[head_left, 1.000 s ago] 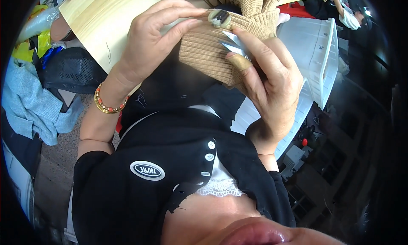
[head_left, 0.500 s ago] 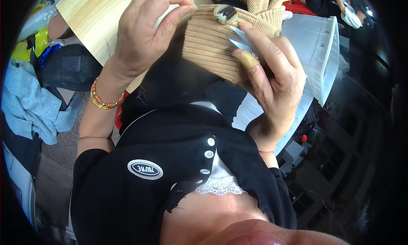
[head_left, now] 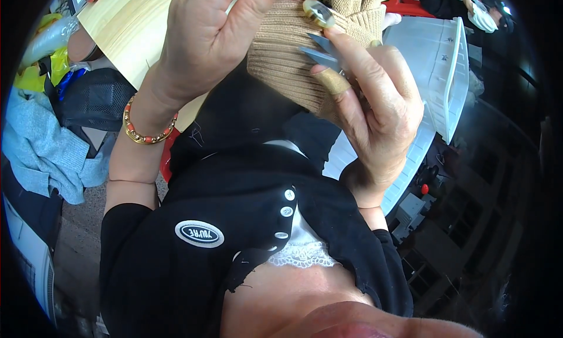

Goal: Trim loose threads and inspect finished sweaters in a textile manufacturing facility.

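A tan ribbed knit garment [head_left: 275, 56] hangs between my hands, with a large round cream-and-dark button [head_left: 318, 13] near its upper edge. My right hand [head_left: 381, 97] is closed around small metal thread snips [head_left: 319, 51]. Their two pointed blades lie apart over the ribbing, just below the button. Tan tape or a cover wraps the right thumb. My left hand [head_left: 205, 44] has its fingertips pinched together at the top edge, close to the button. Whatever they pinch is too small or hidden to make out.
A pale wooden tabletop [head_left: 126, 27] lies behind the left hand. To the right stands a translucent plastic crate [head_left: 419, 56]. A light blue knit garment [head_left: 44, 144] and a black mesh item [head_left: 97, 94] are at the left. Another person is partly visible at the far upper right.
My left hand has moved right and up toward the button, fingertips now beside it. The button has tilted. The right hand and snips have shifted slightly left.
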Demonstrator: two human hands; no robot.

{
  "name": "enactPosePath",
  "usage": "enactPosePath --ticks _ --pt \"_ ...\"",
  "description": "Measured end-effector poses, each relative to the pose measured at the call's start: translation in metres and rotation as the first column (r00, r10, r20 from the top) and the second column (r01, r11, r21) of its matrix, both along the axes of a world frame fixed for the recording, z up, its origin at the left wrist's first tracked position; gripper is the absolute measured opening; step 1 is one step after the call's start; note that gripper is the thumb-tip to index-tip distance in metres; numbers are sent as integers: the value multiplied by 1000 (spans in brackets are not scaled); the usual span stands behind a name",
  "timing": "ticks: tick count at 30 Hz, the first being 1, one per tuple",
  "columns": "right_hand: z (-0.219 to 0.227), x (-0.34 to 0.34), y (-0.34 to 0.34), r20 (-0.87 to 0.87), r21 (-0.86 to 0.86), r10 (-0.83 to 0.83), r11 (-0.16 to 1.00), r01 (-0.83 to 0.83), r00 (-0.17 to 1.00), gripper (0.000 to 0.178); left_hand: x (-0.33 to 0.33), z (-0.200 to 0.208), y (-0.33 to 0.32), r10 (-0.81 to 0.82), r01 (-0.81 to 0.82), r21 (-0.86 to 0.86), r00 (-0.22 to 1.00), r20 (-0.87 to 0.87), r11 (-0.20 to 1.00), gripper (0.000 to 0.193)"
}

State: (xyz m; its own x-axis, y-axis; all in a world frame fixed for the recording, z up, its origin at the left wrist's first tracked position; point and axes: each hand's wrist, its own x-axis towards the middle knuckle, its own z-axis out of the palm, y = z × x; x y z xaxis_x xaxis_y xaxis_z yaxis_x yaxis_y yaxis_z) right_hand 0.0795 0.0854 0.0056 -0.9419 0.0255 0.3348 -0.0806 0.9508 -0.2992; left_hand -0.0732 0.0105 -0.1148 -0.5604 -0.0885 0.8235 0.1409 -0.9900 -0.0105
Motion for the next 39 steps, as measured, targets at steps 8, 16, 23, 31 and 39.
enactPosePath --ticks 8,16,23,31,39 --pt "4 -10 -1 -7 -13 -76 997 76 997 34 -4 -7 4 39 -38 -40 999 28 998 12" --pt "15 -19 -3 86 -10 -100 995 101 991 31 -5 -5 4 179 -176 -63 983 50 982 13" --pt "17 -27 2 125 37 -108 994 104 986 28 11 56 -61 479 -584 -793 754 -451 174 7" --pt "28 -30 11 185 15 -56 998 55 981 26 8 62 -63 462 -670 -718 706 -537 190 8" --pt "27 -28 10 159 81 -61 996 48 985 25 11 61 -63 460 -672 -719 703 -543 180 8"
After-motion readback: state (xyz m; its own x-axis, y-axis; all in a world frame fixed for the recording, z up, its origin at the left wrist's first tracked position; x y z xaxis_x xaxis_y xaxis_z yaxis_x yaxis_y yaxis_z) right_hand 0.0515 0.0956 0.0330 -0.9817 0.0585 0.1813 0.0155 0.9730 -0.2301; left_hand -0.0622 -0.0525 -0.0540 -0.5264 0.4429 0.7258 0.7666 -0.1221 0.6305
